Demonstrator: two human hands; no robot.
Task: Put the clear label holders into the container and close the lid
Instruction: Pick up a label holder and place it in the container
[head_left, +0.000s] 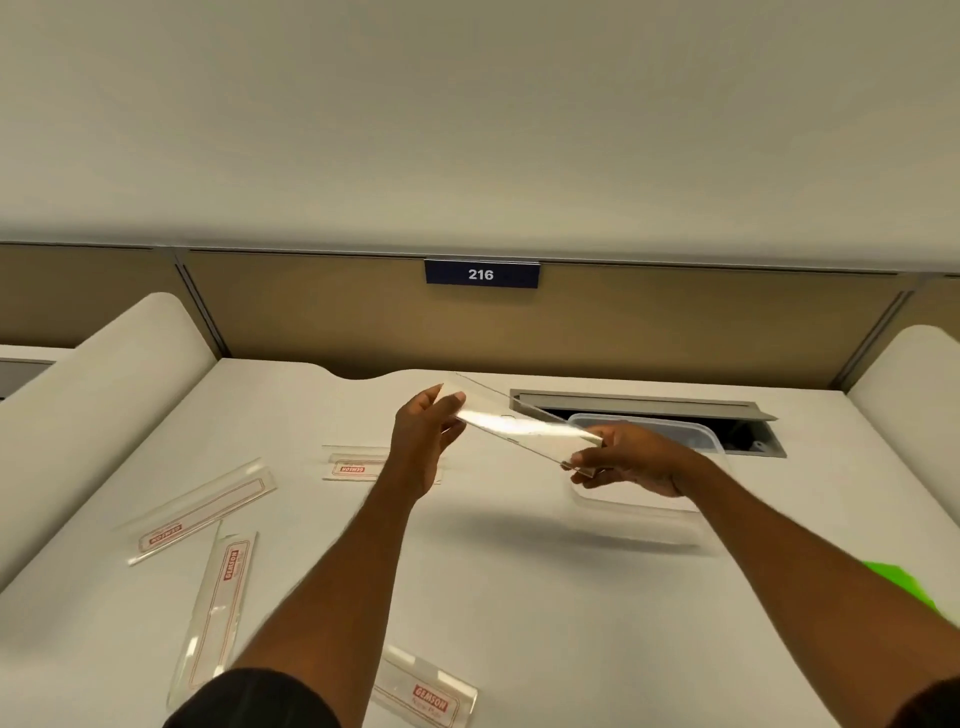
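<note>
I hold one clear label holder (519, 423) in the air, tilted, above the desk. My left hand (423, 441) grips its far left end and my right hand (631, 460) pinches its near right end. A clear plastic container (675, 434) sits on the white desk (519, 597) under my right hand, mostly hidden by hand and forearm. Several more clear holders with red print lie on the desk: one at the left (200, 509), one below it (218, 613), one behind my left wrist (353, 463), one by the near edge (428, 693).
An open grey cable slot (649, 418) is cut into the desk behind the container. A beige partition with a blue sign reading 216 (481, 274) stands at the back. White rounded dividers (104, 395) flank both sides. Something bright green (904, 582) shows at the right.
</note>
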